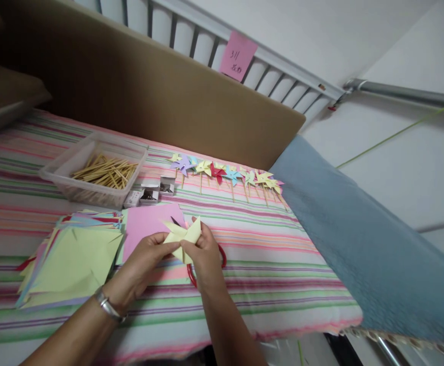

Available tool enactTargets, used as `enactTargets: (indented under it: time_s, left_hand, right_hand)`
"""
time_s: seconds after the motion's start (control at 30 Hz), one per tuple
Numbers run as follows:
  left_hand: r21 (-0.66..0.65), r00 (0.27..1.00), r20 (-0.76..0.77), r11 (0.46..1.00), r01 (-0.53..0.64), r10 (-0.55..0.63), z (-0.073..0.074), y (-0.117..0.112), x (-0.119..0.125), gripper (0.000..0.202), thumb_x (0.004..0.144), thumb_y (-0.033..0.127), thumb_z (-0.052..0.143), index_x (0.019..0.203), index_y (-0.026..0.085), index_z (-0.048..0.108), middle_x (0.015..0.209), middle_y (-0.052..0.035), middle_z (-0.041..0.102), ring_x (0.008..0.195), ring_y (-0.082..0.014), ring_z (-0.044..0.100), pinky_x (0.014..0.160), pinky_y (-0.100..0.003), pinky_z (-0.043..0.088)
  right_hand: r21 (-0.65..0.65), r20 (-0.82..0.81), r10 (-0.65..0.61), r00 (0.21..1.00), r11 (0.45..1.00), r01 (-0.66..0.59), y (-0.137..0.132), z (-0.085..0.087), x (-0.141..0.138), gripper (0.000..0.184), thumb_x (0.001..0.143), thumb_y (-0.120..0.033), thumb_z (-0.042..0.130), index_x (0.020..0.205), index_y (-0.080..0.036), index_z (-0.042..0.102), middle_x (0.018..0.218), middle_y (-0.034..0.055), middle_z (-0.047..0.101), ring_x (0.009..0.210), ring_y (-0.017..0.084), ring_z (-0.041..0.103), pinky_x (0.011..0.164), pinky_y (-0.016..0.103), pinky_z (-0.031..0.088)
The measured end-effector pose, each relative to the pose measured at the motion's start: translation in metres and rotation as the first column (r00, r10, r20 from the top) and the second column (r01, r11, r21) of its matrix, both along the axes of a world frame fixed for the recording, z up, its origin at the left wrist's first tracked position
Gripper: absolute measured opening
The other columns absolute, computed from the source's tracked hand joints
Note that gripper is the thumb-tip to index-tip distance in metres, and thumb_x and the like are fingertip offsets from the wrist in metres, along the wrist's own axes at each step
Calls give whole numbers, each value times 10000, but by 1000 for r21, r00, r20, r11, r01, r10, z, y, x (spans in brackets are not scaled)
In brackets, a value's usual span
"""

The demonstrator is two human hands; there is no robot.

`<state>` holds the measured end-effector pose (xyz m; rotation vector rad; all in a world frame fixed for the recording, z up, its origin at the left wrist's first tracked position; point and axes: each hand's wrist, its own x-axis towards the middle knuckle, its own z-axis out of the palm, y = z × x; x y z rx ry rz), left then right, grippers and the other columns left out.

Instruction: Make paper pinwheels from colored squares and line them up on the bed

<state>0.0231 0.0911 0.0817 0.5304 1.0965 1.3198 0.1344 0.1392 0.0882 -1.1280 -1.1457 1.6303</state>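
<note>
A pale yellow paper pinwheel (184,235), its corners folded in toward the middle, is held up between my two hands. My left hand (152,254) pinches its left side, thumb on top. On the right edge my right hand (205,251) grips it, with the thumb near the centre. Beneath the hands lie scissors with red handles (191,275), partly hidden, and a sheet of pink paper (146,223). Left of them is a stack of cut paper squares (73,259), a light green one on top.
A clear plastic box (65,187) of wooden sticks (105,172) stands at the back left, beside small open boxes (149,194) of dark bits. Finished pinwheels on sticks (218,173) line the back, before a cardboard panel (161,101). A striped cloth (283,284) covers the table.
</note>
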Motion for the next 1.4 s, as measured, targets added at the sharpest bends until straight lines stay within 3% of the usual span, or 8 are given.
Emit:
enactTargets:
  time_s: [0.37,0.5,0.57,0.67,0.8,0.93,1.17,1.4]
  left_hand:
    - [-61,995,-64,995,-76,72,-3,2,-7,130,641,245,713,723,150,683,667,-11,690,640,-156,609,665,-267,462]
    - [-74,998,-19,995,-64,63,4,1,-20,115,639,237,697,710,154,660,638,-9,667,611,-160,599,626,-278,473]
    - [-99,998,-7,993,-66,66,10,0,-27,128,629,246,706,709,161,653,640,-5,659,597,-156,587,589,-272,470]
    - [-113,997,44,992,-55,61,16,-2,-36,148,595,233,735,691,172,640,626,8,637,585,-150,568,574,-271,472]
    - [-124,994,97,992,-39,52,14,-2,-41,170,581,182,744,566,176,574,511,49,545,515,-111,506,519,-229,421]
    - [-97,1000,28,995,9,-6,8,-1,-39,164,606,203,726,567,167,571,507,57,527,499,-98,477,523,-227,392]
    - [-109,996,-85,994,6,-16,14,-1,-29,121,578,213,709,602,154,606,552,38,575,538,-116,517,583,-246,410]
    - [-59,988,-135,996,64,-71,4,-1,-23,97,604,236,672,632,149,639,625,-5,639,595,-153,573,622,-267,428]
  right_hand:
    - [-5,-20,83,996,997,-83,1,-3,7,538,654,-223,681,1172,-180,545,914,40,696,776,194,656,675,289,520]
    - [184,82,97,992,977,-111,4,-1,19,393,797,-264,579,1178,-172,544,753,9,659,661,146,618,651,276,499]
    - [347,194,106,975,923,-169,6,1,27,354,824,-231,547,1174,-185,568,753,6,641,668,141,608,672,277,499]
    - [556,393,154,906,745,-368,6,2,36,325,839,-159,513,1132,-232,633,865,30,654,794,160,617,768,298,488]
    - [632,516,177,838,582,-512,6,4,39,331,838,-104,479,1037,-259,692,889,39,678,840,174,618,793,308,474]
    - [594,492,215,843,625,-506,6,6,35,275,773,-79,527,866,-240,729,830,38,689,819,182,627,756,301,481]
    - [384,356,281,891,826,-414,4,12,25,72,710,-183,660,660,-203,709,672,2,661,659,152,588,634,249,447]
    - [278,397,265,879,878,-390,3,6,22,102,713,-253,662,646,-178,677,589,-25,573,572,119,496,545,226,382]
